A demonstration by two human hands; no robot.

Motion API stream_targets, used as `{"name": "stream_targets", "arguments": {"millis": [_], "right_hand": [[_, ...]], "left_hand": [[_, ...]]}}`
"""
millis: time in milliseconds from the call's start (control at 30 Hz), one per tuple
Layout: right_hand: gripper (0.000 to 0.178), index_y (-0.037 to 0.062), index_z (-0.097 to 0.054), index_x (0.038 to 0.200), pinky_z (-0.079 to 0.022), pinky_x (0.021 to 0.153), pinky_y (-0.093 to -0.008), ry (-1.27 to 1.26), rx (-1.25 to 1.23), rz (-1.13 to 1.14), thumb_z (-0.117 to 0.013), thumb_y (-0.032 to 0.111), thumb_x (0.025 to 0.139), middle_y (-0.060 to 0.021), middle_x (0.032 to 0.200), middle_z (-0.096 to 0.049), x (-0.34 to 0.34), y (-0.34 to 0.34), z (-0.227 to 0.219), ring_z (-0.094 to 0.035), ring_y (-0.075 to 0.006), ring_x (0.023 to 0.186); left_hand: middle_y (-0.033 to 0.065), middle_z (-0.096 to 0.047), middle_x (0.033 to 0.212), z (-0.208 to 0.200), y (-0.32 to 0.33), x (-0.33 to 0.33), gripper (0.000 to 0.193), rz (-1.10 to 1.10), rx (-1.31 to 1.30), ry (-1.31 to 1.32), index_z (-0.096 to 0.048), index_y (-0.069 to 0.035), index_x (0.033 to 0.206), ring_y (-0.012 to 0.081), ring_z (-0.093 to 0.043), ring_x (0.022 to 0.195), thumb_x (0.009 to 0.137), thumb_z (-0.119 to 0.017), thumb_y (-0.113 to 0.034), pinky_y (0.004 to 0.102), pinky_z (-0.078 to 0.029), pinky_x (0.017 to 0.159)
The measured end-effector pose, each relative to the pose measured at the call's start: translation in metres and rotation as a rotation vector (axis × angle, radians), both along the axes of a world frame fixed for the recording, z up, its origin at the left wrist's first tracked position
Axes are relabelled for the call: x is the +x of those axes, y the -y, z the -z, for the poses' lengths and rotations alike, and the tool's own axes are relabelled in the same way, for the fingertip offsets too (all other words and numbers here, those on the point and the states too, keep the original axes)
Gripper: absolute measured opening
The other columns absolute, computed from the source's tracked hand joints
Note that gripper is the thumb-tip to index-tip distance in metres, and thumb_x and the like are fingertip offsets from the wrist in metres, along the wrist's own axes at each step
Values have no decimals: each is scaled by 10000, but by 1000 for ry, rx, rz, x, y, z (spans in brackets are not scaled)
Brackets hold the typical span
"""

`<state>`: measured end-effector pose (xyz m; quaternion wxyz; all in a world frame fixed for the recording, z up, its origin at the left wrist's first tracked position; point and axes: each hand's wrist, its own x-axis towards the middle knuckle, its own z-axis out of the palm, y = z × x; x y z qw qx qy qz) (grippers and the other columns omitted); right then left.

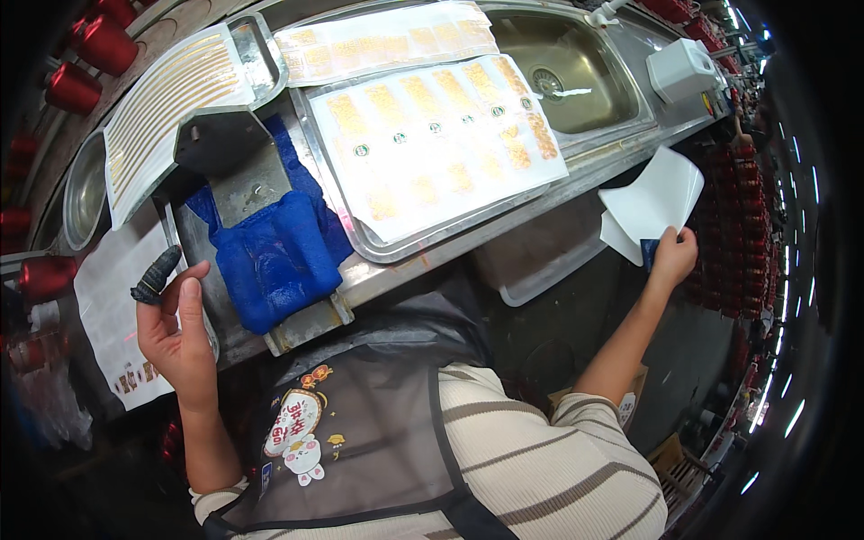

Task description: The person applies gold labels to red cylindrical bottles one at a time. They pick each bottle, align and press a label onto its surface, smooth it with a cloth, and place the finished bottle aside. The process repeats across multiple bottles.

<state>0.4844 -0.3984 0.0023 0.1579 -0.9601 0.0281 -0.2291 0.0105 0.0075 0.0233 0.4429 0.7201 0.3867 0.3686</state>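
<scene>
My left hand [180, 337] is raised at the left, its fingers apart with nothing in them; a dark wrap covers one finger. It is nearest to a white sheet [108, 292] with small brown-gold patches at its lower end, and to a wet blue cloth [274, 256] draped over a metal support. Out to the right, my right hand [675, 258] grips white sheets [664, 189], bent and curling upward. A small dark blue piece [648, 253] shows beside those fingers. On a metal tray [396, 253] in the middle lies a white sheet [409, 171] with rows of gold patches.
Behind the tray lies another gold-patterned sheet [315, 72]. A striped sheet [135, 153] leans at the left by a dark angular block [219, 139]. A sink [576, 99] and white jug [679, 70] stand at the far right. Below the counter sits a translucent bin [535, 261]. Red spools [101, 45] line the left.
</scene>
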Motion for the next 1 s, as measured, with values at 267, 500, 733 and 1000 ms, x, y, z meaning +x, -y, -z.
{"name": "stream_targets", "arguments": {"millis": [267, 500, 733, 1000], "right_hand": [[607, -24, -695, 1113, -504, 935, -451, -280, -27, 34, -693, 524, 853, -253, 1112, -689, 25, 51, 174, -650, -407, 1072], [305, -23, -638, 1237, -486, 892, -300, 48, 481, -631, -628, 139, 979, -116, 1154, -676, -28, -165, 17, -608, -163, 997], [363, -34, -530, 1351, -492, 895, -257, -227, 849, -1119, -545, 25, 993, -144, 1214, -598, -98, -277, -21, -607, -160, 1056], [342, -22, -574, 1306, -486, 841, -240, -309, 767, -1069, -554, 2, 966, -82, 1084, -596, -119, -292, -2, -580, -122, 950]], "left_hand": [[103, -670, 1122, -10, -21, -6, 321, -31, 168, -65, -564, 25, 1278, 168, -673, 1027, 958, -569, 46, 286, -502, 926], [119, -670, 906, -43, -103, -40, 123, -287, 440, -148, -643, 23, 994, 206, -716, 714, 879, -661, -16, 319, -520, 681], [232, -364, 1450, -67, -276, -101, 598, -1157, 898, -606, -513, -23, 1098, 433, -446, 1272, 709, -852, -326, 548, -419, 955], [272, -590, 1058, -21, -323, -214, 764, -1173, 596, -380, -507, 2, 1045, 446, -589, 991, 571, -926, -427, 508, -491, 863]]}}
